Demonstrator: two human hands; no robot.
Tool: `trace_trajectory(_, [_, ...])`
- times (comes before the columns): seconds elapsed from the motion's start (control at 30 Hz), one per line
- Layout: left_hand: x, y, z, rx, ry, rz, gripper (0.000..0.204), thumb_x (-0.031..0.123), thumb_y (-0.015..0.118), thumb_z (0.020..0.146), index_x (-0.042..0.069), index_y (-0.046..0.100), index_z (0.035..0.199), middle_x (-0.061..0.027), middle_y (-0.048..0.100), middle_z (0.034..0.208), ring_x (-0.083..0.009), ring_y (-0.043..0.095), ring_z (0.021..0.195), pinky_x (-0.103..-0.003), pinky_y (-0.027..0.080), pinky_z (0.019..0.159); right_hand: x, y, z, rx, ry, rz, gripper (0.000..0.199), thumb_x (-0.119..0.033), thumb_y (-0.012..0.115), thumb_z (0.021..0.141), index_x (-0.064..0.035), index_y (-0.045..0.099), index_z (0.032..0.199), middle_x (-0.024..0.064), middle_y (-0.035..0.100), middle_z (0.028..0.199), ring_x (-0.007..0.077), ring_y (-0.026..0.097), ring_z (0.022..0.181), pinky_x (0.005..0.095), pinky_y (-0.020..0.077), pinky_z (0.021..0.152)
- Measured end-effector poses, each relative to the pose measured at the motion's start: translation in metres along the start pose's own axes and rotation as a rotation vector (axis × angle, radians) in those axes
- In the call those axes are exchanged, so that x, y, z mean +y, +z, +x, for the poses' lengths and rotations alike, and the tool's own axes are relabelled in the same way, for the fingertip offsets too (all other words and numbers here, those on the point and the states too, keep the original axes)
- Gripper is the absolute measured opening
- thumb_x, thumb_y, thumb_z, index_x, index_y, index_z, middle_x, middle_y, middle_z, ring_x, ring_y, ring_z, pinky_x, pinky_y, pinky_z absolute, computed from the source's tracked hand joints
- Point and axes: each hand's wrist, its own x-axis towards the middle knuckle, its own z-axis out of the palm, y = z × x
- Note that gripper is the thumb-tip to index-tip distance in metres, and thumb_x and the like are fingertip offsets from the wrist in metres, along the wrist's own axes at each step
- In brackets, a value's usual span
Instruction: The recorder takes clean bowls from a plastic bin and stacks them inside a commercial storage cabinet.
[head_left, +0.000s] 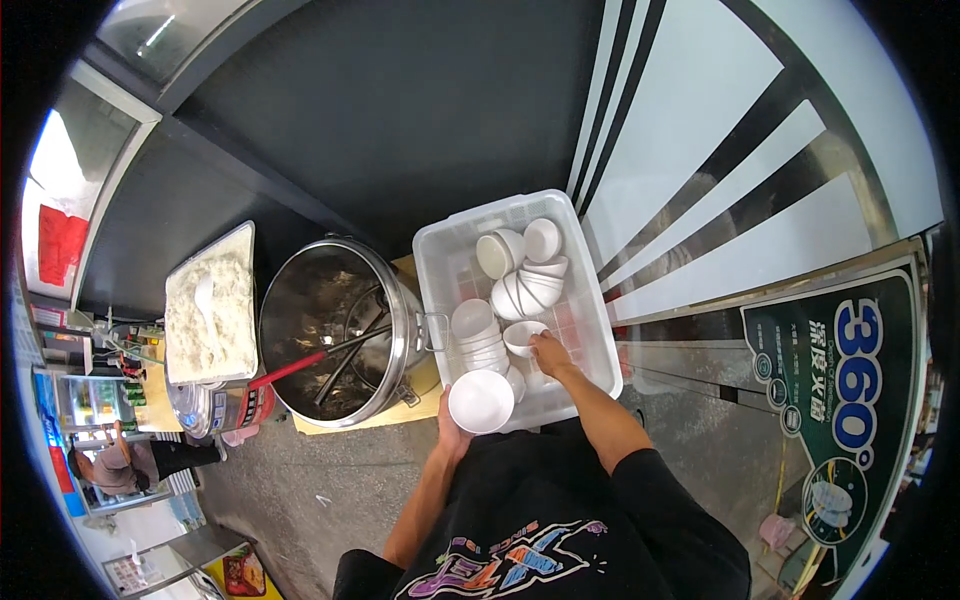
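The left hand is curled round the side of a round white bowl at the near-left corner of a rectangular translucent plastic tub; its fingers are mostly hidden underneath, so I can't tell how tightly they're closed. The right hand is down in the tub, fingers closed in on the rim of a second white bowl.

Tip for handling these: keep the rim grip light and lift straight up — dragging sideways would probably clip the nested white stack just left of it. I'd go easy near the leaning row of white bowls too, looks slide-prone.

Count: one bowl per hand, one nested stack, one leaning row, plus at least three loose-ish bowls at the far end. Stacked rims blur together, so no honest total. Left of the tub: one big round steel pot and one shallow metal tray.
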Motion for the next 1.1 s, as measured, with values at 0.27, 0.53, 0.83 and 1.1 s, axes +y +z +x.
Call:
trace_trajectory(0.27, [-0.002,-0.007,0.014,-0.023,-0.017,-0.035,0.067,0.060,0.036,0.105,0.009,0.053,0.145,-0.0116,0.062,0.139,-0.0300,0.061,0.127,-0.048,0.048,0.107,0.001,-0.019,-0.039,-0.028,-0.036,0.164,0.017,-0.012,0.065,0.092,-0.0024,0.070,0.106,0.0209,0.068,0.109,0.0379,0.068,0.102,0.0447,0.0524,0.091])
trace_trajectory(0.53, [0.004,-0.004,0.013,-0.035,-0.011,-0.041,0.069,0.061,0.035,0.104,0.009,0.051,0.147,-0.0136,0.061,0.141,-0.0305,0.060,0.129,-0.048,0.048,0.109,-0.095,-0.117,-0.095,0.212,-0.153,0.400,0.017,-0.009,0.073,0.091,0.0011,0.070,0.104,0.0130,0.067,0.090,0.0199,0.063,0.071,0.0324,0.0500,0.068])
trace_trajectory(0.83, [0.008,0.011,0.016,-0.036,-0.062,0.026,0.071,0.064,0.034,0.103,0.010,0.052,0.146,-0.0124,0.061,0.142,-0.0299,0.060,0.129,-0.049,0.049,0.107,-0.168,-0.154,-0.148,0.096,-0.278,0.418,0.016,-0.005,0.072,0.089,-0.0028,0.072,0.104,0.0078,0.066,0.093,0.0200,0.063,0.076,0.0315,0.0498,0.068])
trace_trajectory(1.1, [0.001,0.003,0.026,-0.052,0.005,0.075,0.066,0.058,0.033,0.106,0.009,0.049,0.148,-0.0117,0.060,0.142,-0.0275,0.061,0.128,-0.042,0.050,0.105,-0.171,-0.128,-0.165,0.042,-0.467,0.246,0.015,-0.009,0.068,0.089,-0.0083,0.074,0.103,0.0047,0.071,0.101,0.0277,0.070,0.092,0.0382,0.0551,0.077])
